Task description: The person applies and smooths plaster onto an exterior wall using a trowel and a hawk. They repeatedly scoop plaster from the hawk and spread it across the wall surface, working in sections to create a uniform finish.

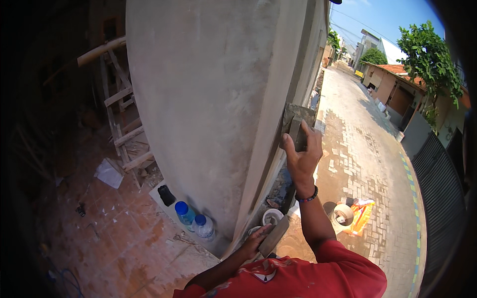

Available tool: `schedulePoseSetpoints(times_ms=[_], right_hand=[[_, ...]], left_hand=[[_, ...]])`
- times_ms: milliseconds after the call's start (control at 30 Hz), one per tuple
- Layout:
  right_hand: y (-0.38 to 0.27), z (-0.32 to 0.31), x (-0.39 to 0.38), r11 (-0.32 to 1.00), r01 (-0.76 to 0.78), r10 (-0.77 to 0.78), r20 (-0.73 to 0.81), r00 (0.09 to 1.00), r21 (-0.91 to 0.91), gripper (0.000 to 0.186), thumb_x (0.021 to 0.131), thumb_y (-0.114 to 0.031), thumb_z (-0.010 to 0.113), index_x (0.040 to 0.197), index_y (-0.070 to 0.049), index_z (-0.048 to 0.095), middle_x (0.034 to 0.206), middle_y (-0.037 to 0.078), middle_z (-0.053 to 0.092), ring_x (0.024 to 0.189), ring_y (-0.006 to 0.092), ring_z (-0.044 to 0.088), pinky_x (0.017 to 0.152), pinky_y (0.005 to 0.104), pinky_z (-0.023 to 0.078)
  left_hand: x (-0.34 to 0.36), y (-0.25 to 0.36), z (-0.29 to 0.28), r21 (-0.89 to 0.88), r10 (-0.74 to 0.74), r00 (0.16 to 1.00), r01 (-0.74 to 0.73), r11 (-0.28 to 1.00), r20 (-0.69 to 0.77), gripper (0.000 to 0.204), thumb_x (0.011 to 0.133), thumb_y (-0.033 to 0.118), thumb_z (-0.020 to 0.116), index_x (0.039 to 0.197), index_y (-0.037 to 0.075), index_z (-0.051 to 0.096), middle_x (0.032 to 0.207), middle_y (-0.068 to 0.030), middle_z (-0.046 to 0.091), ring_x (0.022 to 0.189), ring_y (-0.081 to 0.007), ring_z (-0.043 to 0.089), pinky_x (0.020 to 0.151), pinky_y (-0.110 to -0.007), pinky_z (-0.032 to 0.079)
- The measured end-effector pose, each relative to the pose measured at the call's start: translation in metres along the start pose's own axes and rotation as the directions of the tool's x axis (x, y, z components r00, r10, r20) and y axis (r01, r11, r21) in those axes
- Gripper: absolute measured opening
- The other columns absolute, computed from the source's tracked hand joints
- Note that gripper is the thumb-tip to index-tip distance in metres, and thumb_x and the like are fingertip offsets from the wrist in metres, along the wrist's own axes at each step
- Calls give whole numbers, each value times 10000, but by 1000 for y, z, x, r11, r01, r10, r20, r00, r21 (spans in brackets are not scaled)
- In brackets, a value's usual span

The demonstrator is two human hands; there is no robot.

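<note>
My right hand [304, 164] is raised, fingers and thumb closed round the handle of a flat plastering float [294, 110]. The float's grey plate lies at the outer edge of a grey plastered wall [213, 94]; whether it touches cannot be told. Lower down, near the wall's foot, my left hand [252, 244] grips a grey, mortar-stained board [274, 238], held tilted. Part of that hand is behind the board. A small white bucket [273, 217] stands just beyond the board.
Two blue-capped bottles [203, 229] and a black object [166, 195] stand on the ledge by the wall. A wooden ladder-like frame [120, 97] is at left, near a white sheet [109, 173]. Right are a larger bucket [343, 214], an orange-white sack [361, 218] and a paved lane [367, 154].
</note>
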State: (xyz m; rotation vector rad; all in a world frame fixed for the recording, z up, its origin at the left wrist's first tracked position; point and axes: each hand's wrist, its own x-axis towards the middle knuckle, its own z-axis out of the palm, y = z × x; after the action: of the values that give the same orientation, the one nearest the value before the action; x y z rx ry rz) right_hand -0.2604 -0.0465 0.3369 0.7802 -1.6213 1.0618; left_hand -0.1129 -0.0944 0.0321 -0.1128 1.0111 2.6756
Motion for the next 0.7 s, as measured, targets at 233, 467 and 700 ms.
schedulePoseSetpoints(times_ms=[233, 467, 700], right_hand=[[-14, -19, 26, 993, -27, 36, -72, 997, 115, 456, 738, -89, 745, 1142, 30, 570, 955, 149, 575, 872, 258, 583, 766, 352, 472], [-21, 1, 111, 991, 119, -125, -103, 987, -59, 457, 764, -171, 735, 1138, 30, 566, 966, 178, 574, 895, 312, 575, 778, 380, 467], [-6, 9, 22, 1000, 18, -19, -49, 999, -21, 469, 745, -132, 740, 1147, 20, 553, 956, 194, 541, 851, 344, 572, 725, 395, 473]], left_hand=[[-8, -1, -10, 24, -32, 999, 32, 999, 0, 531, 942, 135, 525, 1436, 106, 335, 1415, -58, 421, 1189, -151, 497, 975, -285, 427], [-2, -4, -8, 4, -53, 997, 53, 999, 54, 514, 950, 130, 509, 1435, 121, 340, 1401, -61, 432, 1189, -154, 497, 974, -292, 432], [-8, 0, -5, 49, -47, 999, 46, 998, 17, 471, 957, 107, 486, 1414, 121, 371, 1369, -41, 464, 1179, -157, 506, 974, -302, 437]])
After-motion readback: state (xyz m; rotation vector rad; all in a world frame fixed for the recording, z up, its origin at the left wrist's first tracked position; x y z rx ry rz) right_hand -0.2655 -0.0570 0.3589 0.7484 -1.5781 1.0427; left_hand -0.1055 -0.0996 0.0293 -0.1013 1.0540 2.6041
